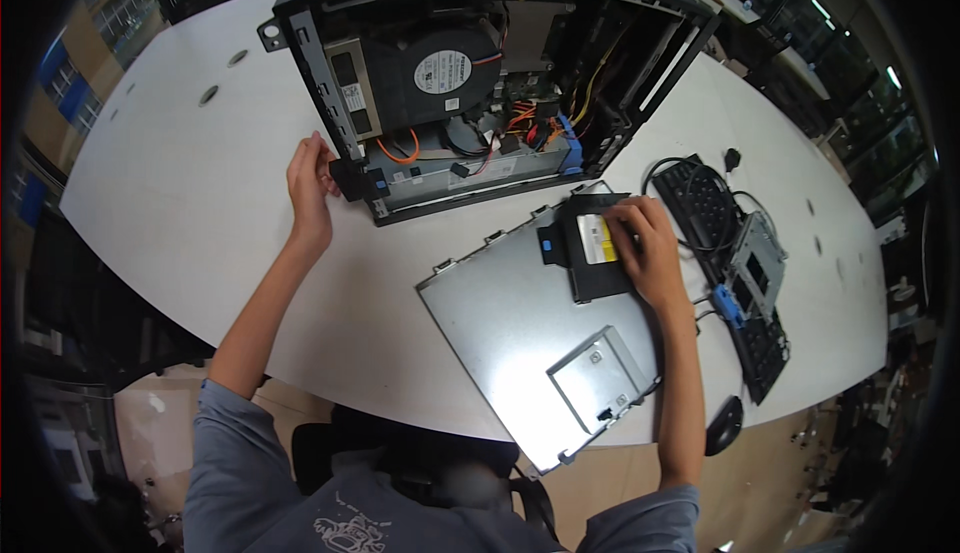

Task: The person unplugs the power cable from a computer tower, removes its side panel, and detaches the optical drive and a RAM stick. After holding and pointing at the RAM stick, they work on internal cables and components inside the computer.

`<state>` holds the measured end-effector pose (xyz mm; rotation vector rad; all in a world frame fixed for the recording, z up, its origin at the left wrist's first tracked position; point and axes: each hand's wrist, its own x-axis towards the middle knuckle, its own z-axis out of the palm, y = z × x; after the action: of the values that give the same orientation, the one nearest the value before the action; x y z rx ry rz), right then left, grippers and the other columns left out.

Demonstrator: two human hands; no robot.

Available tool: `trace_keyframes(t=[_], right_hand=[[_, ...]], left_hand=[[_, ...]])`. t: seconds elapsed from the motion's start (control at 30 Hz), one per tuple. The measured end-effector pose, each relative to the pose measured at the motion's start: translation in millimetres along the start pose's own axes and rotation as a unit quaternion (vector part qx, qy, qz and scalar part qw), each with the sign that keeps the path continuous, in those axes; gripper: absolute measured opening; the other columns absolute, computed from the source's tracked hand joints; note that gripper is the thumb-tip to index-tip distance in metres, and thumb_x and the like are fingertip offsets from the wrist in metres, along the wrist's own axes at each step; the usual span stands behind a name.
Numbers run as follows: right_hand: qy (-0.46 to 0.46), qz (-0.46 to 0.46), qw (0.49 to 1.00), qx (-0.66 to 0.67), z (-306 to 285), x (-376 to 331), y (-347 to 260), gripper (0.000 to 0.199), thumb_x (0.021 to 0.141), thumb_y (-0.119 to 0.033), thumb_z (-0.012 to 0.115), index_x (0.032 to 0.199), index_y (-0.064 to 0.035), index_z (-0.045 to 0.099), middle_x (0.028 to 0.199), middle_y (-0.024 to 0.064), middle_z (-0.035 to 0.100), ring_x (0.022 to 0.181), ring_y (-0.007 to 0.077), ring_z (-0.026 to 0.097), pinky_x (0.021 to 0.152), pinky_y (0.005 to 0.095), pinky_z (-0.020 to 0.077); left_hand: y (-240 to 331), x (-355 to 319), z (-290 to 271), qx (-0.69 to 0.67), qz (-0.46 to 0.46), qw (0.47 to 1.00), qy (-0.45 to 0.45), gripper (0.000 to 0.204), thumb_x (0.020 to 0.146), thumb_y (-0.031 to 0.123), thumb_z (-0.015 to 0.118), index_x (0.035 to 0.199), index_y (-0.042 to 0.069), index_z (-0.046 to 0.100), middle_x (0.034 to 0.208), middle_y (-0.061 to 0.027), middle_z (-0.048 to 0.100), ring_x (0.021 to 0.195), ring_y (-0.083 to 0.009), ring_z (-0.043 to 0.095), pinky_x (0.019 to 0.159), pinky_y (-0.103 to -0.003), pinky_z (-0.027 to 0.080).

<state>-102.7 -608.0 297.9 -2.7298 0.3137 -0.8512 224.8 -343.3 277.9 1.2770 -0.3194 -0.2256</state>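
Note:
An opened desktop computer case (500, 193) stands at the far middle, its inside facing me. My left hand (311, 188) is at its lower left front corner, fingers curled at a black plastic piece (350, 181) with a blue tab that juts from the case; the fingertips are partly hidden. In front of the case lies a silver metal side panel (480, 323). On that panel rests a flat black optical drive (598, 278) with a white and yellow label and a blue tab. My right hand (648, 248) grips its right side, fingers bent over the label.
Inside the case are a black fan housing (425, 68) and orange cables (400, 148). To the right lie a black keyboard (765, 353), a metal bracket (755, 263), a blue connector (728, 303) and a black mouse (725, 425) near the white table's (180, 183) front edge.

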Motion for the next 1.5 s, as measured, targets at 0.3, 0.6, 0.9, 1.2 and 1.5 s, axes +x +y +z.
trace_keyframes(t=[0.3, 0.6, 0.9, 1.2, 1.5], right_hand=[[-0.041, 0.003, 0.995, -0.094, -4.4, -4.5, -13.5, 0.023, 0.082, -0.004, 0.068, 0.104, -0.0069, 0.062, 0.108, 0.0073, 0.058, 0.102, 0.0264, 0.054, 0.087, 0.0381, 0.0441], [-0.028, -0.018, 0.995, -0.093, -5.4, -3.7, -20.2, 0.015, 0.090, -0.013, 0.064, 0.102, -0.0061, 0.062, 0.104, 0.0073, 0.060, 0.100, 0.0253, 0.056, 0.092, 0.0380, 0.0431], [-0.011, 0.002, 0.999, 0.040, -1.5, 1.7, -26.9, 0.018, 0.093, -0.013, 0.065, 0.109, -0.0063, 0.064, 0.115, 0.0062, 0.063, 0.102, 0.0217, 0.060, 0.089, 0.0343, 0.0451], [0.019, 0.239, 0.699, 0.674, 5.5, 96.2, -86.7, 0.055, 0.108, -0.041, 0.037, 0.142, 0.0013, 0.038, 0.133, 0.0204, 0.054, 0.119, 0.0230, 0.058, 0.101, 0.0377, 0.0464], [0.105, 0.237, 0.510, 0.820, 20.0, 104.5, -62.2, 0.050, 0.106, -0.038, 0.044, 0.140, -0.0017, 0.038, 0.122, 0.0175, 0.057, 0.113, 0.0208, 0.058, 0.101, 0.0387, 0.0472]], left_hand=[[-10.1, -5.8, -10.8, 0.005, 0.019, 0.999, -0.044, 0.035, 0.106, 0.031, 0.042, 0.122, 0.006, 0.060, 0.113, -0.0004, 0.062, 0.103, -0.0085, 0.056, 0.092, -0.028, 0.044], [-24.4, -3.0, -21.7, 0.136, 0.141, 0.973, -0.123, 0.048, 0.105, 0.035, 0.044, 0.139, 0.002, 0.043, 0.132, -0.0061, 0.052, 0.118, -0.0137, 0.050, 0.103, -0.030, 0.039], [-21.5, -5.7, -6.6, 0.081, 0.092, 0.990, -0.074, 0.027, 0.104, 0.027, 0.044, 0.104, 0.003, 0.057, 0.080, 0.0015, 0.056, 0.070, -0.0066, 0.053, 0.061, -0.023, 0.043], [-4.8, -11.9, -2.0, 0.093, 0.053, 0.985, -0.134, 0.035, 0.098, 0.008, 0.038, 0.127, 0.001, 0.057, 0.089, 0.0010, 0.062, 0.069, -0.0032, 0.053, 0.056, -0.019, 0.040], [-5.5, -10.4, 1.8, 0.086, 0.049, 0.985, -0.141, 0.031, 0.097, 0.008, 0.038, 0.119, 0.001, 0.058, 0.093, 0.0008, 0.062, 0.068, -0.0027, 0.050, 0.054, -0.018, 0.037]])
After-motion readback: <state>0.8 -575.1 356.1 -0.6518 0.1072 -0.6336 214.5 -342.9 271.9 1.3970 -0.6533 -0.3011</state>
